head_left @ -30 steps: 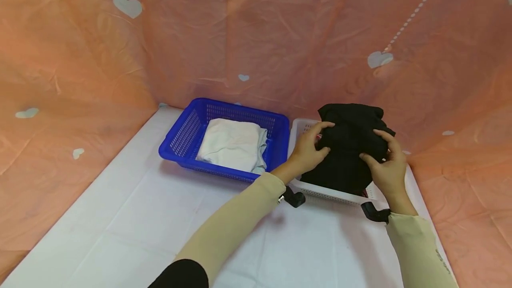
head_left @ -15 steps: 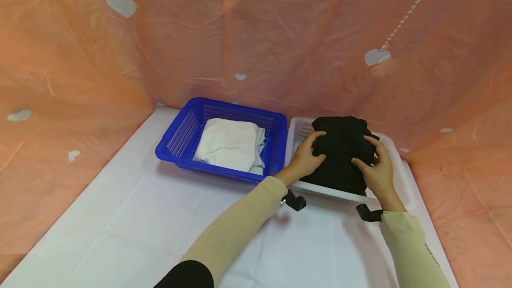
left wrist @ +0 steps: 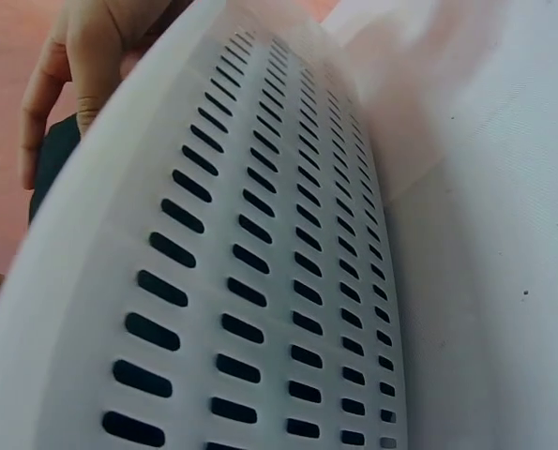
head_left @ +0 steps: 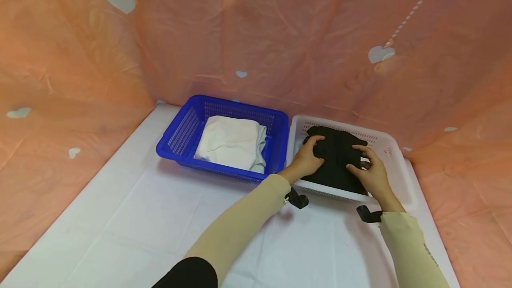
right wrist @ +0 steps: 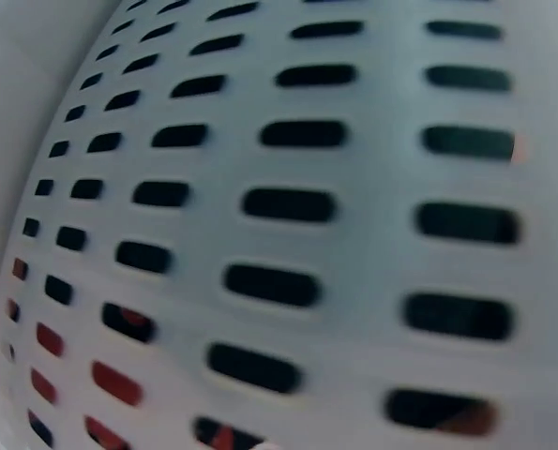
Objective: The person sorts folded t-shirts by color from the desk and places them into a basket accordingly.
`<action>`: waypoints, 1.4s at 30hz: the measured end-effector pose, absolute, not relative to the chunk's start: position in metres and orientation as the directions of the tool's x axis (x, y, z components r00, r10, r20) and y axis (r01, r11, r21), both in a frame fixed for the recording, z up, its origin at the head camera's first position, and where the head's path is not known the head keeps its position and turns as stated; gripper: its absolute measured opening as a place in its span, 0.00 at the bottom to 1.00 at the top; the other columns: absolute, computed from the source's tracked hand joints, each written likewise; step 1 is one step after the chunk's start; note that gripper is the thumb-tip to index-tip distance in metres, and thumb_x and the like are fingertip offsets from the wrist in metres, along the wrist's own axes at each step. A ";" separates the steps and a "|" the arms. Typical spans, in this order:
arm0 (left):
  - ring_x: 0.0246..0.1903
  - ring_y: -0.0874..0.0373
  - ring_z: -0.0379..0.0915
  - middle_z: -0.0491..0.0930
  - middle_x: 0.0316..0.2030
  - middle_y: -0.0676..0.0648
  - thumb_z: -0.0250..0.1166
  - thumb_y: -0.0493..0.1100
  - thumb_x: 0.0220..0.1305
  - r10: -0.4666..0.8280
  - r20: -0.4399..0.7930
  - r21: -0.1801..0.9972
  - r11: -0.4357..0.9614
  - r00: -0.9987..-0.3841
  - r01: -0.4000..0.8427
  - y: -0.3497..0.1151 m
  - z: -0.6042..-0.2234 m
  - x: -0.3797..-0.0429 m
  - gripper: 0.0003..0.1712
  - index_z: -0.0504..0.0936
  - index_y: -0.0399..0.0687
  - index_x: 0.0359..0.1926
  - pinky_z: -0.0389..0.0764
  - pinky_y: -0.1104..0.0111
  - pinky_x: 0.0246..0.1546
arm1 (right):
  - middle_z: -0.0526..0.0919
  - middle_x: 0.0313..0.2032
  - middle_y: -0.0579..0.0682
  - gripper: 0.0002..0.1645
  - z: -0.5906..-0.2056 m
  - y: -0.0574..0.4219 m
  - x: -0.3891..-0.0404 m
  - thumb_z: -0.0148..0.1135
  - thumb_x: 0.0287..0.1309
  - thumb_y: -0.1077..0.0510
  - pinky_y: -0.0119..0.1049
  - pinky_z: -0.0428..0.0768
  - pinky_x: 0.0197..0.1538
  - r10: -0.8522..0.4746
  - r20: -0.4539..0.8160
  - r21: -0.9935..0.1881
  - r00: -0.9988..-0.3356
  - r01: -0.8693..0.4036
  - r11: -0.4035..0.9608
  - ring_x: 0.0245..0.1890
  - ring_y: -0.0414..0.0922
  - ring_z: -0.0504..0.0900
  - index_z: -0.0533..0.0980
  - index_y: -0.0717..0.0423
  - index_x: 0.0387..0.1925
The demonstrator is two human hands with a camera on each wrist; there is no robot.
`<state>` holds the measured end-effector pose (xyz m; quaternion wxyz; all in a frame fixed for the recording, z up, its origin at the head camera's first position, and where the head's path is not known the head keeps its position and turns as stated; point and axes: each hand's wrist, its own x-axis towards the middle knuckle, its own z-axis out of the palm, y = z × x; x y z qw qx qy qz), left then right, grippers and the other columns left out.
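Note:
A folded black garment [head_left: 336, 163] lies low inside the white slotted basket [head_left: 394, 159], near its left part. My left hand [head_left: 307, 159] grips the garment's left edge, thumb nearer me and fingers farther back. On the opposite edge my right hand [head_left: 375, 174] holds it in a similar way, fingers bent over the side. The left wrist view shows the basket's outer wall [left wrist: 260, 234], with fingers of the right hand [left wrist: 96, 56] beyond the rim beside dark cloth. Through slots in the right wrist view, red patches [right wrist: 116, 382] show below the dark cloth.
A blue basket [head_left: 176, 154] stands just left of the white one, with a folded white garment [head_left: 230, 141] and a pale blue cloth edge [head_left: 260, 150] in it. Both baskets stand on a white-covered table [head_left: 160, 217], against an orange curtain [head_left: 272, 57] with hearts.
Both hands have lowered the black garment from above the white basket's back rim down into the basket, shifting slightly left. The back rim now shows behind it. The blue basket has stayed put.

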<state>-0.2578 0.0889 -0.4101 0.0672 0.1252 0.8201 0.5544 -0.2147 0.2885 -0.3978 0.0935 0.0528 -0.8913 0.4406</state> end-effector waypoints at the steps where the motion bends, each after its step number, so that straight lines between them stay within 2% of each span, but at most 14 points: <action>1: 0.63 0.52 0.67 0.70 0.64 0.45 0.65 0.32 0.58 0.274 0.018 0.927 0.356 -0.962 0.119 0.090 -0.411 -0.259 0.38 0.65 0.60 0.67 0.74 0.61 0.56 | 0.71 0.52 0.65 0.35 -0.399 0.290 -0.215 0.66 0.54 0.69 0.22 0.75 0.29 -0.013 0.203 -0.774 -0.979 -0.168 0.610 0.29 0.25 0.75 0.66 0.61 0.64; 10: 0.61 0.52 0.69 0.70 0.65 0.47 0.65 0.32 0.58 0.230 -0.077 0.927 0.376 -0.970 0.015 0.097 -0.414 -0.259 0.36 0.68 0.60 0.65 0.75 0.63 0.52 | 0.69 0.56 0.70 0.35 -0.407 0.295 -0.219 0.61 0.61 0.65 0.26 0.78 0.31 -0.012 0.082 -0.802 -0.997 -0.073 0.593 0.30 0.24 0.77 0.62 0.57 0.68; 15: 0.59 0.53 0.71 0.71 0.64 0.47 0.66 0.33 0.58 0.200 -0.144 0.913 0.404 -0.969 -0.052 0.100 -0.418 -0.259 0.34 0.69 0.58 0.64 0.75 0.63 0.54 | 0.70 0.55 0.69 0.33 -0.410 0.297 -0.221 0.59 0.63 0.60 0.31 0.79 0.32 0.005 -0.007 -0.764 -1.000 0.008 0.645 0.34 0.33 0.77 0.62 0.54 0.68; 17: 0.53 0.53 0.74 0.73 0.62 0.46 0.67 0.33 0.58 0.189 -0.163 0.903 0.425 -0.968 -0.069 0.102 -0.419 -0.258 0.33 0.70 0.57 0.64 0.76 0.64 0.50 | 0.72 0.54 0.69 0.33 -0.411 0.299 -0.221 0.58 0.64 0.59 0.32 0.78 0.32 0.008 -0.033 -0.735 -0.999 0.030 0.677 0.35 0.38 0.76 0.61 0.53 0.69; 19: 0.44 0.55 0.75 0.76 0.59 0.44 0.66 0.32 0.57 0.182 -0.186 0.894 0.439 -0.966 -0.090 0.103 -0.419 -0.258 0.34 0.70 0.56 0.64 0.76 0.67 0.43 | 0.72 0.52 0.70 0.34 -0.412 0.301 -0.220 0.58 0.65 0.58 0.34 0.78 0.32 0.007 -0.067 -0.717 -0.998 0.053 0.696 0.34 0.41 0.77 0.59 0.53 0.70; 23: 0.26 0.57 0.68 0.79 0.49 0.44 0.65 0.31 0.57 0.167 -0.246 0.877 0.459 -0.955 -0.145 0.107 -0.419 -0.256 0.34 0.69 0.56 0.64 0.69 0.71 0.26 | 0.73 0.49 0.70 0.35 -0.413 0.305 -0.219 0.56 0.66 0.57 0.35 0.78 0.30 0.005 -0.147 -0.695 -0.989 0.107 0.711 0.29 0.42 0.78 0.56 0.55 0.71; 28: 0.20 0.59 0.62 0.77 0.35 0.45 0.64 0.33 0.59 0.149 -0.308 0.844 0.498 -0.940 -0.197 0.108 -0.413 -0.256 0.34 0.68 0.58 0.65 0.65 0.70 0.22 | 0.74 0.46 0.68 0.36 -0.411 0.305 -0.220 0.56 0.66 0.57 0.36 0.77 0.31 0.017 -0.179 -0.680 -0.984 0.136 0.721 0.27 0.41 0.77 0.55 0.57 0.71; 31: 0.20 0.58 0.62 0.77 0.35 0.45 0.64 0.34 0.61 0.155 -0.322 0.829 0.523 -0.934 -0.199 0.107 -0.411 -0.255 0.33 0.67 0.59 0.65 0.65 0.70 0.23 | 0.75 0.44 0.67 0.36 -0.410 0.304 -0.219 0.57 0.65 0.57 0.36 0.77 0.32 0.025 -0.179 -0.676 -0.984 0.141 0.723 0.28 0.41 0.77 0.56 0.58 0.71; 35: 0.25 0.57 0.68 0.79 0.45 0.45 0.64 0.37 0.61 0.173 -0.309 0.825 0.538 -0.935 -0.174 0.105 -0.413 -0.252 0.33 0.66 0.59 0.66 0.69 0.69 0.26 | 0.75 0.44 0.66 0.35 -0.413 0.303 -0.218 0.56 0.65 0.58 0.36 0.76 0.32 0.014 -0.184 -0.671 -0.983 0.137 0.729 0.29 0.41 0.77 0.56 0.59 0.70; 39: 0.41 0.53 0.76 0.76 0.55 0.44 0.66 0.42 0.61 0.150 -0.266 0.821 0.554 -0.952 -0.141 0.103 -0.416 -0.249 0.33 0.66 0.59 0.66 0.77 0.65 0.39 | 0.74 0.46 0.69 0.35 -0.413 0.300 -0.217 0.56 0.65 0.58 0.36 0.77 0.33 0.000 -0.176 -0.679 -0.984 0.121 0.724 0.31 0.45 0.78 0.56 0.58 0.70; 42: 0.53 0.49 0.73 0.71 0.60 0.43 0.66 0.46 0.61 0.107 -0.182 0.807 0.584 -0.978 -0.086 0.101 -0.413 -0.249 0.33 0.67 0.59 0.66 0.76 0.61 0.50 | 0.73 0.50 0.72 0.33 -0.411 0.296 -0.218 0.56 0.64 0.59 0.37 0.77 0.34 0.034 -0.079 -0.669 -0.996 0.078 0.739 0.35 0.54 0.80 0.60 0.58 0.68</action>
